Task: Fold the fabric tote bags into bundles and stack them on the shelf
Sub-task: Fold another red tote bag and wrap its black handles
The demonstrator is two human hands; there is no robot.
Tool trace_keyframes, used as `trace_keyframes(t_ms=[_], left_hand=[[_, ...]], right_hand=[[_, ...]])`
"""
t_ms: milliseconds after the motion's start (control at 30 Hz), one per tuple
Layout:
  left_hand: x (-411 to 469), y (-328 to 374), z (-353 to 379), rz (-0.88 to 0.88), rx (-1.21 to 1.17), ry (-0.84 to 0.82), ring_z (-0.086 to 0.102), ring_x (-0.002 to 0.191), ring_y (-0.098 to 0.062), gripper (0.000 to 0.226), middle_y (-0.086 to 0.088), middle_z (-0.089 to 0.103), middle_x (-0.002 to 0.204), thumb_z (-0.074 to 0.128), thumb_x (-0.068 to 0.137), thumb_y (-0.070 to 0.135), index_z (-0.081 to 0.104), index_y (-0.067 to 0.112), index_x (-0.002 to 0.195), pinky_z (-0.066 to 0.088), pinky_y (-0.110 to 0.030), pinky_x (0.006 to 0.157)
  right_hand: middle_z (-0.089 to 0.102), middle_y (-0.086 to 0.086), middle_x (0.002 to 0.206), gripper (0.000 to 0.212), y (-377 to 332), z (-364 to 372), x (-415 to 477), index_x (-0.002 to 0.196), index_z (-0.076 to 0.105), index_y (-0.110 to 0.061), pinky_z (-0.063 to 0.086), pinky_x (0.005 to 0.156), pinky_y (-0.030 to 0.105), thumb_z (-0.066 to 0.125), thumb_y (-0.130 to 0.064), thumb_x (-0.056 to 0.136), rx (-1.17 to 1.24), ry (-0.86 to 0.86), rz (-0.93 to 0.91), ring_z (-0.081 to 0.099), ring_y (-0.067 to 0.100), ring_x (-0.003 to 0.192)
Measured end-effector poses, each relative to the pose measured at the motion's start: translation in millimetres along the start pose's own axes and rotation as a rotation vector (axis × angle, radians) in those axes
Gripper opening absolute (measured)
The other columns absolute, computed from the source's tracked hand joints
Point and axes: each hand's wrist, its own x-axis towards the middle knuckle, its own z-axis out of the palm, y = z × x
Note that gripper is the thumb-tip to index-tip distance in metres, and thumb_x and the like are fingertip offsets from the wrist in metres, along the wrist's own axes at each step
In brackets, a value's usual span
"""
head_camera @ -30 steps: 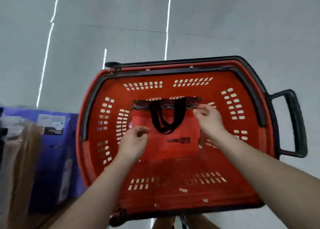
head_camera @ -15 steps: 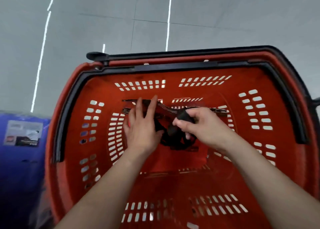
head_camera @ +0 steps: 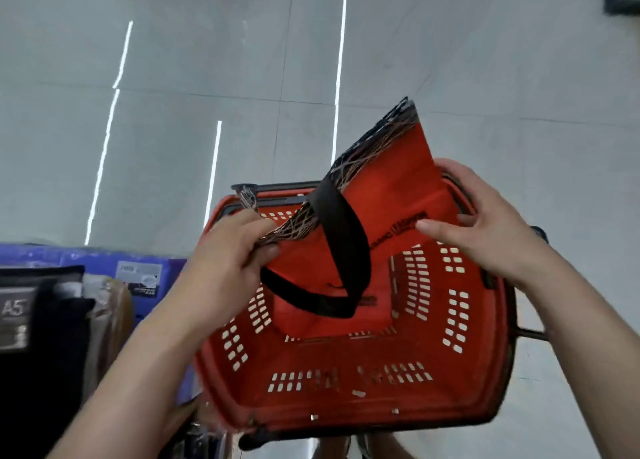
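We pinch the tote bag (head_camera: 391, 181), left hand (head_camera: 228, 264) and right hand (head_camera: 485, 230), above the basket (head_camera: 346, 401); its dangling strap (head_camera: 346, 236) may snag.

Tote bag (head_camera: 391, 188) held over basket (head_camera: 346, 399): L hand (head_camera: 225, 268) at bag's left edge, R hand (head_camera: 491, 223) at its right edge. Strap (head_camera: 343, 250) hangs down into basket. Basket on floor (head_camera: 207, 77); box (head_camera: 104, 261) just left of it, packets (head_camera: 41, 320) in front of box.

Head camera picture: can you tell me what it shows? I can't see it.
Two hands hold a red tote bag over a red basket. The left hand grips its patterned top edge, the right hand pinches its side; a black strap hangs down.
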Motion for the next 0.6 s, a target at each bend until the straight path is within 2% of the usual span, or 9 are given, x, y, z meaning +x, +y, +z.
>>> trace_keyframes(t_ms=[67,133,233,300,367,400,467,533,600], left_hand=[[-5,23,-34,0.01,-0.025,0.036,0.044,0.08,0.004,0.018,0.021,0.048,0.083,0.055,0.081,0.016,0.055,0.03,0.092,0.032,-0.005,0.074],[-8,43,-64,-0.063,-0.096,0.179,0.049,0.089,0.001,0.02,0.018,0.05,0.088,0.057,0.082,0.019,0.056,0.035,0.093,0.032,-0.001,0.082],[-18,79,-105,-0.291,-0.359,0.486,0.051,0.115,-0.001,0.04,0.023,0.048,0.122,0.061,0.083,0.03,0.048,0.045,0.118,0.042,-0.02,0.097],[-35,117,-120,-0.279,-0.271,0.641,0.05,0.115,-0.003,0.046,0.027,0.043,0.122,0.063,0.082,0.033,0.045,0.04,0.124,0.046,-0.034,0.098],[-54,165,-109,-0.174,-0.141,0.53,0.052,0.114,-0.008,0.046,0.017,0.049,0.119,0.063,0.079,0.043,0.052,0.032,0.122,0.045,-0.04,0.098],[-64,197,-101,-0.131,-0.069,0.406,0.049,0.12,-0.012,0.059,0.011,0.05,0.127,0.062,0.075,0.056,0.051,0.029,0.126,0.043,-0.041,0.101],[-79,255,-80,-0.145,0.091,0.211,0.036,0.137,-0.02,0.098,0.002,0.039,0.148,0.055,0.062,0.078,0.033,0.028,0.144,0.036,-0.049,0.11],[-81,302,-69,-0.248,0.195,0.234,0.03,0.141,-0.023,0.114,-0.001,0.032,0.154,0.049,0.057,0.081,0.017,0.027,0.151,0.033,-0.058,0.108],[-78,333,-86,-0.337,0.199,0.38,0.031,0.141,-0.024,0.109,-0.005,0.034,0.152,0.05,0.061,0.074,0.014,0.026,0.152,0.033,-0.059,0.107]], right_hand=[[0.064,-0.008,0.116,0.048,-30,-13,2,0.121,0.053,-0.033,0.049,0.098,0.044,0.077,-0.027,0.08,0.07,0.004,0.026,0.064,0.015,0.105],[0.071,-0.002,0.097,0.021,-55,-29,-2,0.106,0.061,-0.024,0.052,0.089,0.049,0.069,-0.029,0.086,0.031,0.055,0.021,0.068,0.019,0.091],[0.07,0.0,0.091,0.019,-96,-52,-19,0.1,0.06,-0.027,0.052,0.085,0.051,0.058,-0.037,0.084,0.045,0.251,-0.011,0.067,0.023,0.087],[0.068,0.002,0.095,0.012,-126,-65,-34,0.102,0.059,-0.025,0.051,0.086,0.047,0.058,-0.027,0.091,0.052,0.361,-0.003,0.065,0.024,0.09],[0.066,0.006,0.1,0.013,-149,-71,-44,0.107,0.057,-0.015,0.049,0.086,0.039,0.055,-0.016,0.094,0.052,0.424,0.023,0.063,0.026,0.094],[0.065,0.007,0.103,0.016,-167,-77,-53,0.109,0.057,-0.011,0.048,0.086,0.037,0.052,-0.013,0.095,0.071,0.448,0.029,0.061,0.027,0.097],[0.063,0.009,0.111,0.024,-202,-83,-74,0.117,0.053,-0.009,0.047,0.093,0.04,0.046,-0.009,0.094,0.142,0.43,0.061,0.059,0.029,0.104],[0.06,0.007,0.118,0.034,-236,-91,-103,0.125,0.048,-0.011,0.046,0.097,0.042,0.041,-0.007,0.091,0.163,0.373,0.071,0.057,0.027,0.108],[0.062,0.003,0.122,0.044,-266,-95,-134,0.128,0.047,-0.02,0.05,0.094,0.047,0.041,-0.008,0.086,0.285,0.264,0.057,0.06,0.025,0.109]])
